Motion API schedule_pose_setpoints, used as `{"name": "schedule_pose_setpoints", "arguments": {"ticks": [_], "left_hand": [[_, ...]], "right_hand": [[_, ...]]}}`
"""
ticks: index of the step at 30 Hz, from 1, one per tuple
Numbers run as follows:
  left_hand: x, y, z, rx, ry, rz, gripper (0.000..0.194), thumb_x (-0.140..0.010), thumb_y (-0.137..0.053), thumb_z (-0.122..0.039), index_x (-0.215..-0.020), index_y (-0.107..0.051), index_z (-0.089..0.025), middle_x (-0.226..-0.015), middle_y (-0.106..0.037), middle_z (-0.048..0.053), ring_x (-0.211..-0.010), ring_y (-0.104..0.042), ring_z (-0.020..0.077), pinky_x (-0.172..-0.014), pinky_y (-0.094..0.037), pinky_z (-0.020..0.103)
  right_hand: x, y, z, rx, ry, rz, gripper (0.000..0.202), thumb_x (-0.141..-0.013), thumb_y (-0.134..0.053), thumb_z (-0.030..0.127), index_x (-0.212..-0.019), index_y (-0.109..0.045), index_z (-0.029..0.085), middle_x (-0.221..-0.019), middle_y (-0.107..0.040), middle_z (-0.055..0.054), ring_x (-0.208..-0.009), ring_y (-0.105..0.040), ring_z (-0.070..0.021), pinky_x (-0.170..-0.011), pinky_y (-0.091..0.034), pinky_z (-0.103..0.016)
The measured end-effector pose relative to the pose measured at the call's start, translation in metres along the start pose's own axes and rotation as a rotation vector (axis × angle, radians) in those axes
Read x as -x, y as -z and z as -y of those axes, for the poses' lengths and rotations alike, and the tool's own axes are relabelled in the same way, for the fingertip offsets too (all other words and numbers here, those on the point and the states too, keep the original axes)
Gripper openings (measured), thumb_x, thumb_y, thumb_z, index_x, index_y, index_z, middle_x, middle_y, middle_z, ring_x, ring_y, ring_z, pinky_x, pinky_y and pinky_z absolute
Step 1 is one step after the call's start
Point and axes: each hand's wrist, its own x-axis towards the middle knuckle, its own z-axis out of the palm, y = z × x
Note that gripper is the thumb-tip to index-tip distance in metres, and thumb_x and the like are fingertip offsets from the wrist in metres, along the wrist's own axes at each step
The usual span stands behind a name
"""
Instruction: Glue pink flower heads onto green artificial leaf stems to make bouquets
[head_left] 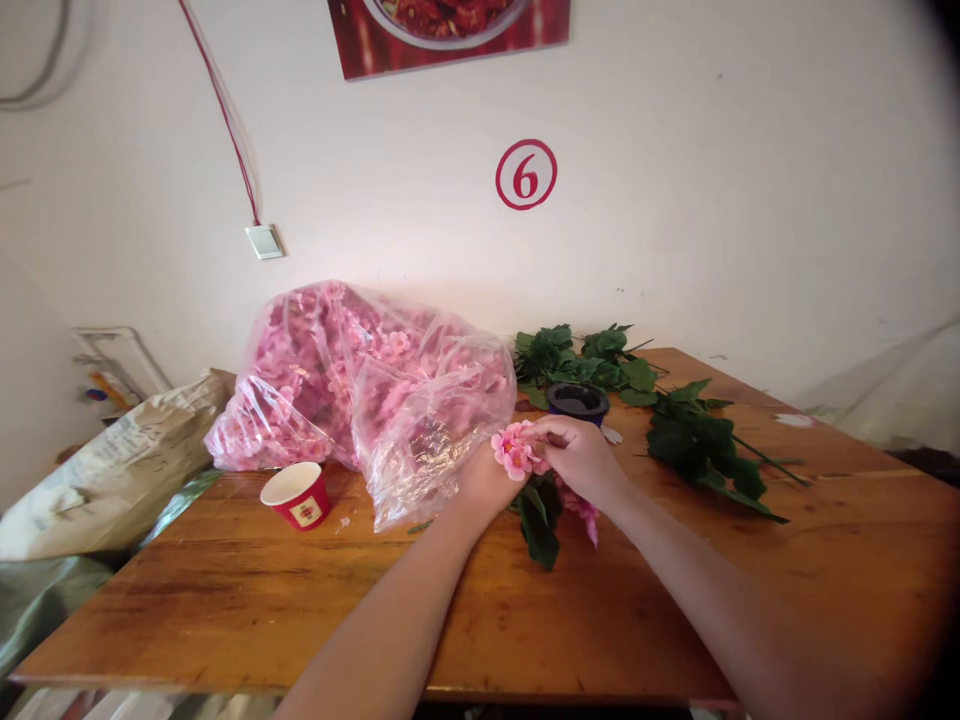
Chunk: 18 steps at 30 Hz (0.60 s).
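My right hand (581, 455) is closed, its thumb and forefinger pinching at a cluster of pink artificial flowers (516, 452). My left hand (491, 474) lies just behind and below the same cluster, its fingers hidden by the blossoms. Green leaves (538, 525) hang below the hands, and more pink petals (581, 508) show beneath my right hand. Just behind my right hand stands a dark round container (577, 400). A large clear plastic bag (360, 375) full of pink flowers lies to the left of the hands.
A red and white paper cup (296, 496) stands on the wooden table (247, 600) at the left. Green leafy stems (694, 440) lie at the right, with more leaves (570, 355) near the wall. A pale sack (112, 465) leans beside the table's left edge.
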Motion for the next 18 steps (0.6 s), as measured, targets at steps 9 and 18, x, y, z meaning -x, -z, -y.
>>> {"name": "schedule_pose_setpoints", "arguments": {"ticks": [9, 18], "left_hand": [[-0.005, -0.010, 0.009, 0.037, -0.051, -0.069, 0.014, -0.077, -0.051, -0.016, -0.067, -0.060, -0.016, -0.064, -0.058, 0.003, -0.061, -0.052, 0.0155, -0.056, -0.037, 0.026], [-0.001, -0.015, 0.013, -0.036, -0.078, -0.056, 0.021, -0.075, -0.053, -0.018, -0.055, -0.046, -0.017, -0.055, -0.045, -0.001, -0.054, -0.043, 0.0112, -0.052, -0.028, 0.025]], "right_hand": [[0.008, -0.012, 0.004, 0.191, 0.122, -0.119, 0.024, -0.076, -0.054, 0.011, -0.087, -0.071, 0.025, -0.090, -0.072, -0.005, -0.086, -0.066, -0.0220, -0.080, -0.053, -0.038], [0.009, -0.025, -0.003, 0.479, 0.253, -0.087, 0.031, -0.068, -0.047, -0.002, -0.052, -0.058, 0.022, -0.063, -0.057, -0.004, -0.068, -0.052, -0.0190, -0.065, -0.041, -0.032]]}}
